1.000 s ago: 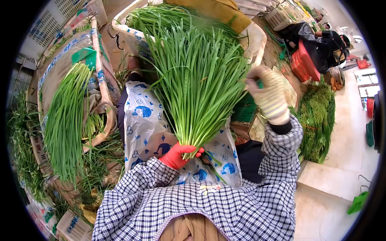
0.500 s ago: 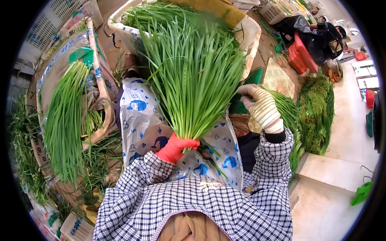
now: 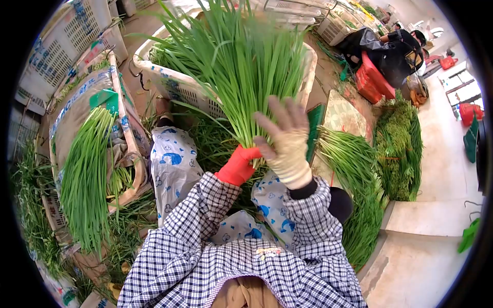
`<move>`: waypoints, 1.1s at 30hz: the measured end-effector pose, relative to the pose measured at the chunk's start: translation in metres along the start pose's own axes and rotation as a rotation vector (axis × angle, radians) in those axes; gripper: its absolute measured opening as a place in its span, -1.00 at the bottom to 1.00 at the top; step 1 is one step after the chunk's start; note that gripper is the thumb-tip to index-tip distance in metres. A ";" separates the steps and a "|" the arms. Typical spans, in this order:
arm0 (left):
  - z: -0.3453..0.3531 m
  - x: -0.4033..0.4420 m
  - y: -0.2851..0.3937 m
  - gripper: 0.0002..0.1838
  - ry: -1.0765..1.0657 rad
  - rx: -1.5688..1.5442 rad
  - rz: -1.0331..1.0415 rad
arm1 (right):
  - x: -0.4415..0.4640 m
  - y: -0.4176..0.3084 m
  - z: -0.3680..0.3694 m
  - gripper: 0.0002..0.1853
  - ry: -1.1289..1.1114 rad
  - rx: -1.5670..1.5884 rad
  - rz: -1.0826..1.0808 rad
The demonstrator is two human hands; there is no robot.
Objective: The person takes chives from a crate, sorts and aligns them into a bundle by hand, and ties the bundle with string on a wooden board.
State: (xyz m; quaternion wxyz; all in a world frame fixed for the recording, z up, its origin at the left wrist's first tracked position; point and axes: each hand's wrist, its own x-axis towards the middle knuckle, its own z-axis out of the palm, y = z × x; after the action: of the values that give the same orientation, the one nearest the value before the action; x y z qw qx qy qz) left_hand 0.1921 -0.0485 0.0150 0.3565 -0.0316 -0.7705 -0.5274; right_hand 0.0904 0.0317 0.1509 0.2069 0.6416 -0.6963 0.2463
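My left hand [image 3: 239, 164], in a red glove, is closed around the lower stems of a bunch of garlic chives [image 3: 246, 77]. The long green leaves fan upward, away from me. My right hand [image 3: 285, 143], in a pale glove with dark fingers, has its fingers spread just right of the stems. Nothing is gripped in it, and I cannot tell whether it touches the bunch. Behind the held leaves stands a white plastic crate [image 3: 197, 90] with more chives inside. Plastic sheeting with blue prints [image 3: 177, 159] covers my legs.
To the left, a bundle of chives [image 3: 90, 169] lies on a crate covered with sacking [image 3: 77, 118]. More chives [image 3: 354, 190] and a feathery green heap [image 3: 398, 149] lie at the right. A person [image 3: 398, 56] sits beyond, near a red container [image 3: 372, 79]. Loose leaves litter the floor.
My left hand has raised the chives and moved them slightly away from me. My right hand has swung left to the stems, its curled fingers now spread. The view has shifted slightly.
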 end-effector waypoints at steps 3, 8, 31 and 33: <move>0.026 -0.029 -0.014 -0.65 0.294 -1.408 -0.846 | -0.026 0.023 0.052 -0.64 -0.211 0.004 0.027; 0.037 -0.059 -0.036 -0.54 0.354 -1.607 -0.819 | -0.050 0.031 0.076 -0.65 -0.101 0.018 0.084; 0.030 -0.030 0.001 -0.73 0.574 -1.491 -0.959 | -0.023 0.024 0.072 -0.51 -0.344 -0.065 0.260; 0.021 -0.029 0.008 -0.69 0.556 -1.555 -0.917 | -0.029 0.033 0.074 -0.47 -0.303 -0.022 0.288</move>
State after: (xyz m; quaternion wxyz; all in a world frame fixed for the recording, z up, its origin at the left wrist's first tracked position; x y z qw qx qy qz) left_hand 0.2062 -0.0176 0.0007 0.1641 0.1725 -0.0272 -0.9709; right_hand 0.0626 0.0116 0.0723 0.0696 0.5627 -0.8068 0.1664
